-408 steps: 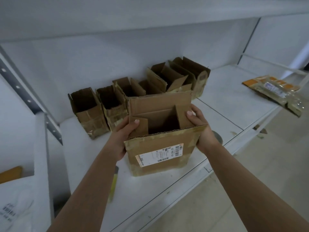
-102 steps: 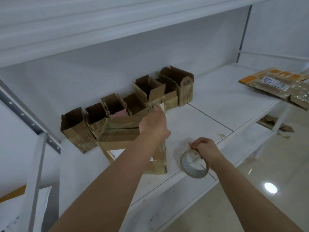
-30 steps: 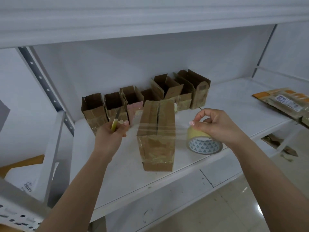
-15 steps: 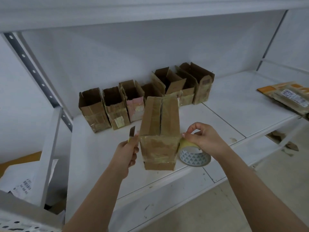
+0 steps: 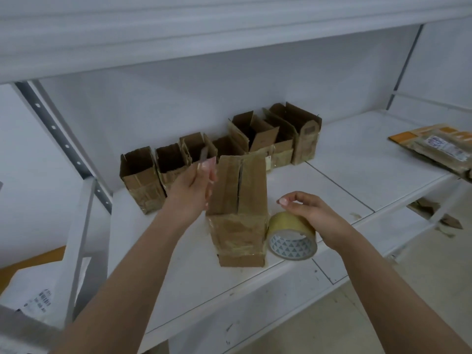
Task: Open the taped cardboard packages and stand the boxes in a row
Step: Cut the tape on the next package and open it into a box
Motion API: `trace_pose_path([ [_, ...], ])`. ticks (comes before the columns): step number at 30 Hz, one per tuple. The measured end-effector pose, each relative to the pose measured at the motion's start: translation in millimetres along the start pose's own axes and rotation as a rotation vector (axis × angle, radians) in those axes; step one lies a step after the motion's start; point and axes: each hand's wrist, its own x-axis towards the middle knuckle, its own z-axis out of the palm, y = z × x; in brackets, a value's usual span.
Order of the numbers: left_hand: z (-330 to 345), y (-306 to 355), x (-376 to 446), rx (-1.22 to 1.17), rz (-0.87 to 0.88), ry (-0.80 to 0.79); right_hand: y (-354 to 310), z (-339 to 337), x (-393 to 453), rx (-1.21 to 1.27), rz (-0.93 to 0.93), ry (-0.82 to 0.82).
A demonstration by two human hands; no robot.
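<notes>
One taped box (image 5: pixel 238 213) stands shut; left hand (image 5: pixel 190 190) pinches a blade, right hand (image 5: pixel 310 213) grips tape roll (image 5: pixel 292 236).

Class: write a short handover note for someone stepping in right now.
Left hand pinches a small cutter beside the closed box. Right hand rests on the tape roll, fingers curled over it, touching that box. Done: open boxes stand in a row at the shelf back. Left: open the front box, add it to the row.
</notes>
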Motion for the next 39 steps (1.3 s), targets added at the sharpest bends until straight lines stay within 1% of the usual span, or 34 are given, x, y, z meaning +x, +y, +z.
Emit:
trace_pose_path([
  [2, 17.3, 23.9, 6.1, 0.069, 0.091, -0.246, 3.9, -7.2, -2.9, 0.05, -0.018, -0.036],
  [3, 27.7, 31.9, 9.2, 0.106, 0.122, -0.339, 6.0, -10.6, -4.4, 0.051, -0.021, -0.056],
  [5, 47.1, 34.4, 15.4, 0.13, 0.14, -0.473, 9.6, -16.0, -6.2, 0.044, -0.026, -0.091],
  [6, 55.2, 29.6, 17.8, 0.137, 0.129, -0.502, 12.2, -18.3, -6.4, 0.046, -0.029, -0.108],
  [8, 63.5, 15.9, 21.4, 0.162, 0.106, -0.462, 18.0, -21.1, -7.7, 0.064, -0.035, -0.161],
  [10, 65.1, 5.9, 24.8, 0.123, 0.087, -0.402, 24.1, -21.8, -8.7, 0.091, -0.049, -0.198],
  [13, 63.9, 3.3, 26.4, 0.079, 0.102, -0.377, 26.4, -20.5, -7.2, 0.116, -0.08, -0.161],
  [15, 65.3, 3.2, 26.1, 0.084, 0.125, -0.367, 27.7, -17.6, -2.5, 0.068, -0.076, -0.136],
  [18, 66.5, 1.0, 24.5, 0.097, 0.145, -0.353, 41.7, -5.2, 4.3, -0.095, -0.043, -0.112],
  [21, 64.4, 1.6, 24.7, 0.117, 0.153, -0.36, 48.5, 0.4, 3.4, -0.087, -0.032, -0.095],
  [24, 62.8, 8.0, 24.7, 0.161, 0.119, -0.473, 47.9, -11.1, -5.5, -0.021, -0.078, -0.099],
  [27, 55.9, 20.6, 26.4, 0.301, 0.088, -0.648, 48.6, -22.3, -14.1, 0.048, -0.078, -0.095],
  [30, 52.4, 39.9, 29.4, 0.54, 0.106, -0.824, 45.5, -24.3, -16.1, 0.034, -0.092, -0.007],
  [32, 57.1, 52.7, 30.8, 0.722, 0.092, -0.907, 42.8, -22.5, -15.1, 0.007, -0.101, 0.05],
  [35, 73.2, 64.1, 30.0, 0.963, 0.052, -0.965, 37.6, -18.6, -18.7, 0.011, -0.117, 0.11],
  [37, 84.3, 65.8, 28.6, 1.16, 0.085, -0.966, 35.0, -17.1, -22.9, 0.024, -0.122, 0.151],
  [39, 92.6, 66.5, 27.1, 1.33, 0.147, -0.92, 31.7, -14.6, -26.9, 0.033, -0.133, 0.194],
])
